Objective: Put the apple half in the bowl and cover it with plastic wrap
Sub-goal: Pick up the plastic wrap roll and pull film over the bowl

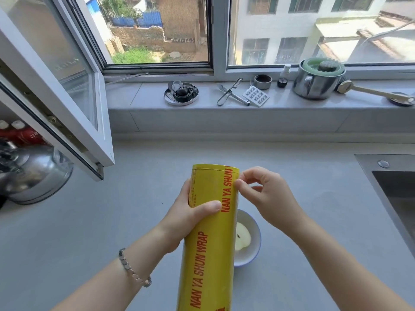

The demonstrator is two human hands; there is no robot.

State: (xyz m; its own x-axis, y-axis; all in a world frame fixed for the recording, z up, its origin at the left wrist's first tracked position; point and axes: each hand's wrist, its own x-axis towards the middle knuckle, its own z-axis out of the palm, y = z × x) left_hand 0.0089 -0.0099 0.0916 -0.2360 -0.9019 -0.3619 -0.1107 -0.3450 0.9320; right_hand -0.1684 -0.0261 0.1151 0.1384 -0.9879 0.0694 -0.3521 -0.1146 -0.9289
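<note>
The left hand [190, 212] grips the plastic wrap roll [213, 232], fingers [211, 207] curled round it. The right hand [265, 194] pinches at the roll's upper right edge. The roll hides the left part of the bowl [256, 223] on the surface [314, 198]. The apple half [243, 239] lies inside. The kettle [33, 173] at left and the sink [395, 194] at right are cut off.
</note>
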